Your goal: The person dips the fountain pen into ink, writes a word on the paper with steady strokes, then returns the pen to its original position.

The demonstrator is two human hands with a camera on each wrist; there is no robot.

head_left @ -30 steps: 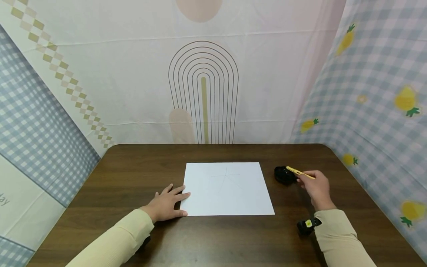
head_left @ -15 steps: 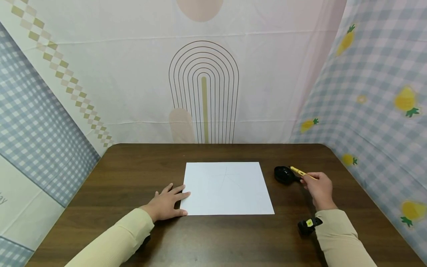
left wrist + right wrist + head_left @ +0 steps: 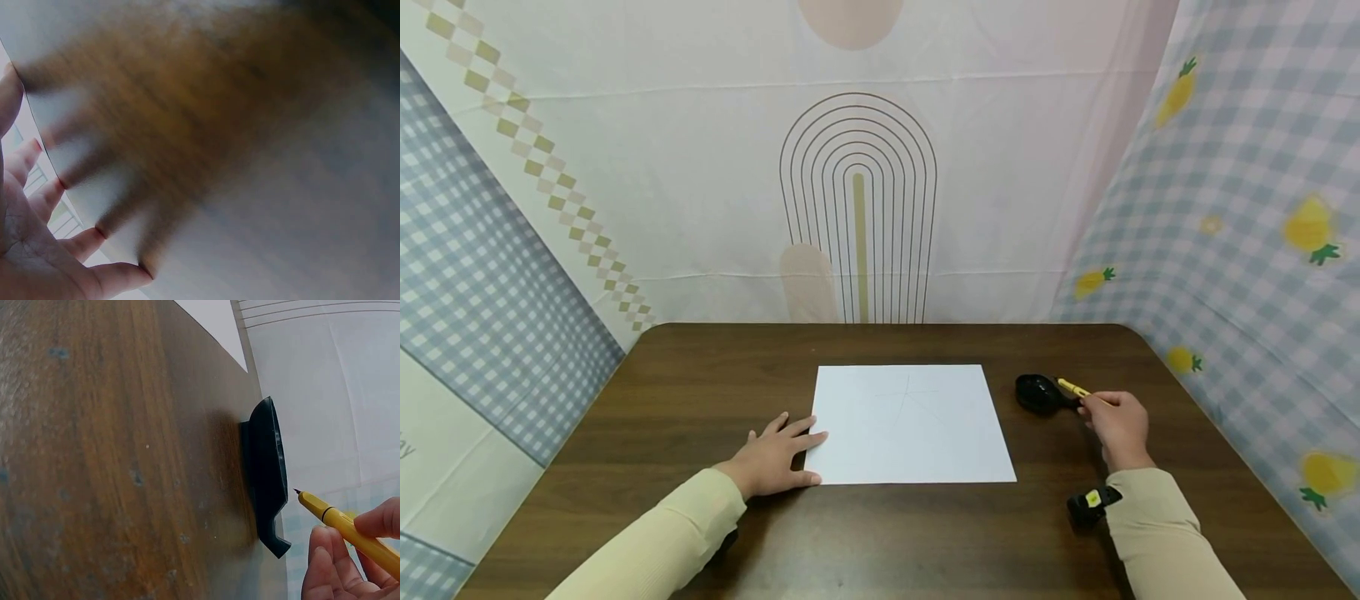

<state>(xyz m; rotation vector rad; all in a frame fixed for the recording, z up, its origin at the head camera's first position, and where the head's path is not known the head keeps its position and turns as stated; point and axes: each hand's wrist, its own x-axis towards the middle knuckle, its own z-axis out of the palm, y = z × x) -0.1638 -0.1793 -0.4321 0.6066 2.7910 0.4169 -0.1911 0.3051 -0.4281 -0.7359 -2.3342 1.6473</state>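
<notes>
A white sheet of paper with thin, faint straight lines in its upper part lies on the table. My left hand rests across its left edge, fingers spread and fingertips on the paper. To the right of the sheet, my right hand pinches a yellow pen between thumb and fingers. In the right wrist view the pen shows a dark nib at its tip, pointing toward the black dish. That shallow black dish has a short handle-like end and sits on the table just left of the pen tip.
The brown wooden table has rounded far corners. A pale printed cloth hangs behind it, and a blue checked cloth hangs along the right. Black cameras are strapped to the wrists, such as the right one.
My right hand with the yellow pen has drawn a little to the right and toward me, so the tip has moved off the dish's rim. My left hand has stayed put.
</notes>
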